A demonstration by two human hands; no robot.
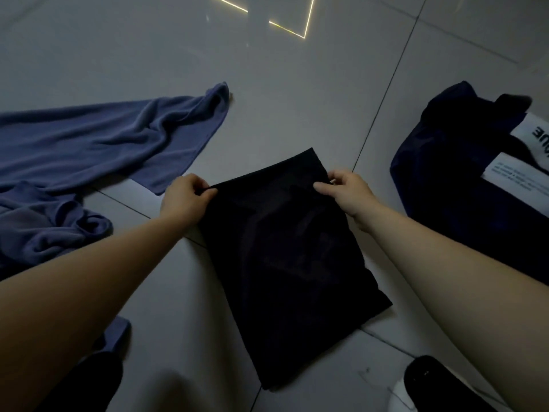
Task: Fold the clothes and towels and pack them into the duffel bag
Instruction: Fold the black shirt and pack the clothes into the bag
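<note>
A black garment (pixel 285 254) lies folded into a long rectangle on the tiled floor in front of me. My left hand (pixel 184 197) pinches its far left corner. My right hand (pixel 344 191) pinches the far right corner. A blue towel (pixel 98 141) lies spread and crumpled on the floor to the left. Closer to me on the left is a bunched blue cloth (pixel 44 227). The dark navy duffel bag (pixel 439 162) stands open at the right, with black clothing and a white printed label (pixel 531 132) inside.
Glossy grey floor tiles (pixel 282 93) stretch ahead, with a bright light reflection at the top. A small blue cloth piece (pixel 117 331) lies by my left forearm. A dark shoe (pixel 427 379) shows at the lower right, a dark shape at the lower left.
</note>
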